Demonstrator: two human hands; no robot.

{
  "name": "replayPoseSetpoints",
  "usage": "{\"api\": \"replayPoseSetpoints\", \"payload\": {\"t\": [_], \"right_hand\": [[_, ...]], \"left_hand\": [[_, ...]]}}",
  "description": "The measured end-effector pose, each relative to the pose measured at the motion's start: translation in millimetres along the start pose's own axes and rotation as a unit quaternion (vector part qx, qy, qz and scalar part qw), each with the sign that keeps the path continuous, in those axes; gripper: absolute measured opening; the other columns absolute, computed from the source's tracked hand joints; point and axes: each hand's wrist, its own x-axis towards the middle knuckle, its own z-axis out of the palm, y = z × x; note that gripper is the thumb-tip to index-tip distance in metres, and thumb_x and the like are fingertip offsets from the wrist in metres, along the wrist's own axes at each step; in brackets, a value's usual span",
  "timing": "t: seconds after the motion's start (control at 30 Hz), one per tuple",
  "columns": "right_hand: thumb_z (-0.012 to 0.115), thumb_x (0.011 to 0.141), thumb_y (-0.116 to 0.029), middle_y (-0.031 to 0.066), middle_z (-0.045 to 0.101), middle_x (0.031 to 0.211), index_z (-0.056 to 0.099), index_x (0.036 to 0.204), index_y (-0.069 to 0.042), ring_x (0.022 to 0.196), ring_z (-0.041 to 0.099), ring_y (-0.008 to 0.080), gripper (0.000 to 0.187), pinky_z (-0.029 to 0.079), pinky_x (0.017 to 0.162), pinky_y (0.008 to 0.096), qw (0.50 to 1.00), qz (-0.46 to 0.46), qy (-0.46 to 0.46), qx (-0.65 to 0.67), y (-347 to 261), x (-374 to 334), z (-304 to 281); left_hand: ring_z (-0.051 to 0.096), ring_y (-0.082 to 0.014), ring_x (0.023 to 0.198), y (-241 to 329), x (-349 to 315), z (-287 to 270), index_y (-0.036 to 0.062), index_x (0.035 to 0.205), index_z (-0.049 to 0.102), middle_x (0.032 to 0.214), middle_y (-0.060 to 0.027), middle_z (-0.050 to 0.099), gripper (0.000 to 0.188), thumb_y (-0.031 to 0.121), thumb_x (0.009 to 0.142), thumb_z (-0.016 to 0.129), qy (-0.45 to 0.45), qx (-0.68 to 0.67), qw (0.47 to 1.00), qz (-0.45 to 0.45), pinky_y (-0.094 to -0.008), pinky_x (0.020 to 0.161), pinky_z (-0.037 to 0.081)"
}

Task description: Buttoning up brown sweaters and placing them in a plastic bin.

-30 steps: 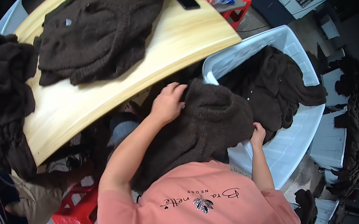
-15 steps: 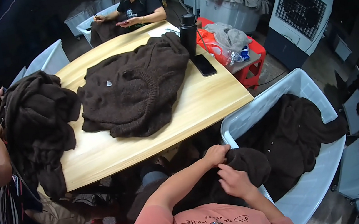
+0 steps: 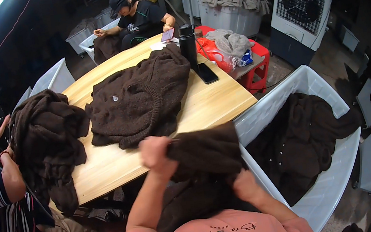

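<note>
A dark brown knit garment (image 3: 207, 153) is stretched between my hands above my lap, in front of the table's near edge. My left hand (image 3: 157, 155), smeared by motion, is closed on its upper left end. Lower down, my right hand (image 3: 246, 184) grips the garment's right side; its fingertips are partly hidden by the cloth. More of the brown cloth hangs below, over my lap. On the table ahead lies a brown knit sweater (image 3: 138, 99) with a ribbed neckline and a small pale tag.
To my right stands a white plastic bin (image 3: 333, 185) with brown garments (image 3: 307, 139) in it. The wooden table (image 3: 234, 92) bears a black bottle (image 3: 188, 44) and a phone (image 3: 206, 72). At left a person in stripes handles a brown garment (image 3: 48, 135); another sits across the table.
My left hand has swung left and up, lifting the garment's edge and spreading it. My right hand stays low beside the bin. The person across has moved a phone toward the table.
</note>
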Motion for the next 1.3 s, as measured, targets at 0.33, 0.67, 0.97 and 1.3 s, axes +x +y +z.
{"api": "replayPoseSetpoints", "payload": {"t": [0.33,0.67,0.97,1.3], "right_hand": [[0.042,0.089,-0.052,0.0204,0.044,0.123,0.034,0.128,0.004,0.115,0.042,0.0331,0.069,0.035,0.095,0.0429,0.733,-0.031,0.638,0.232,78.4,-4.8,-151.5],[0.05,0.06,0.005,0.0161,0.061,0.083,0.061,0.073,-0.001,0.094,0.049,0.0377,0.018,0.041,0.086,0.0428,0.964,0.143,0.141,0.173,120.9,-52.9,-31.6],[0.047,0.08,-0.01,0.006,0.063,0.078,0.061,0.078,-0.004,0.082,0.056,0.0169,0.016,0.044,0.075,0.0269,0.384,0.238,0.221,0.864,154.8,-48.3,10.7],[0.062,0.075,-0.001,0.0109,0.06,0.096,0.057,0.097,0.001,0.085,0.058,0.0208,0.023,0.046,0.075,0.0292,0.832,0.317,0.429,0.151,116.5,-26.0,-8.2]], "left_hand": [[0.054,-0.0274,0.067,77.2,134.9,-178.4,-0.005,0.086,0.051,0.074,-0.0131,0.052,0.033,0.024,0.075,0.065,0.075,0.183,0.959,0.201,-0.0362,0.063,0.047],[0.056,-0.0384,0.064,17.7,-16.3,-89.4,0.0016,0.064,0.052,0.061,-0.0177,0.054,0.038,0.027,0.058,0.079,-0.551,0.007,0.814,-0.184,-0.0421,0.059,0.045],[0.052,-0.0111,0.062,-18.4,-135.8,-97.9,-0.0034,0.082,0.06,0.066,-0.0085,0.058,0.026,0.009,0.065,0.075,-0.589,-0.123,0.693,-0.397,-0.0287,0.058,0.044],[0.049,-0.0085,0.062,-38.3,-149.3,-117.9,-0.0039,0.073,0.058,0.062,-0.0021,0.057,0.017,0.005,0.067,0.07,-0.511,-0.113,0.669,-0.528,-0.0255,0.058,0.042]]}}
